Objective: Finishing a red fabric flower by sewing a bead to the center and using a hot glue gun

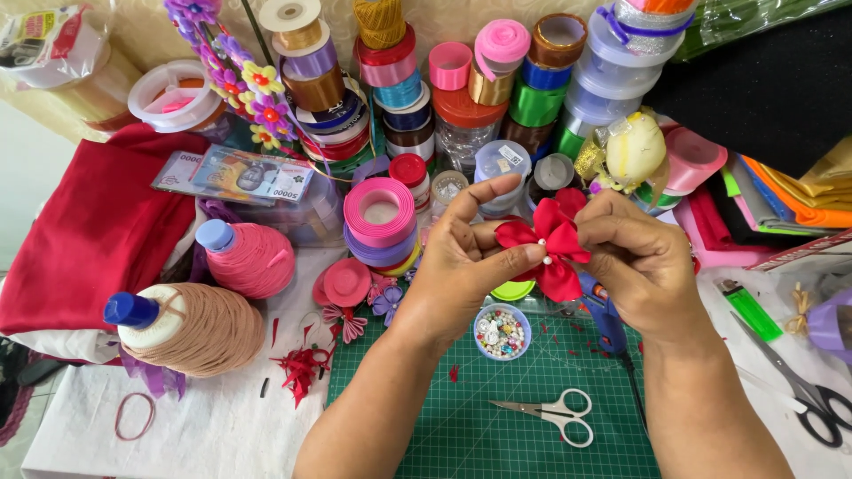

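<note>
Both my hands hold a red ribbon flower (552, 241) with a small white bead at its centre, raised above the green cutting mat (497, 417). My left hand (466, 257) pinches the flower's left petals between thumb and fingers. My right hand (641, 266) grips its right side, fingers curled over the petals. Directly below the flower sits a small blue bowl of mixed beads (501, 332). White-handled scissors (555, 415) lie on the mat nearer to me.
Stacked ribbon spools (380, 213) and jars crowd the back. Two yarn cones, pink (250, 257) and tan (191, 328), stand left beside red cloth (93, 231). A blue glue gun (608, 324), green lighter (750, 309) and black-handled scissors (803, 390) lie at right.
</note>
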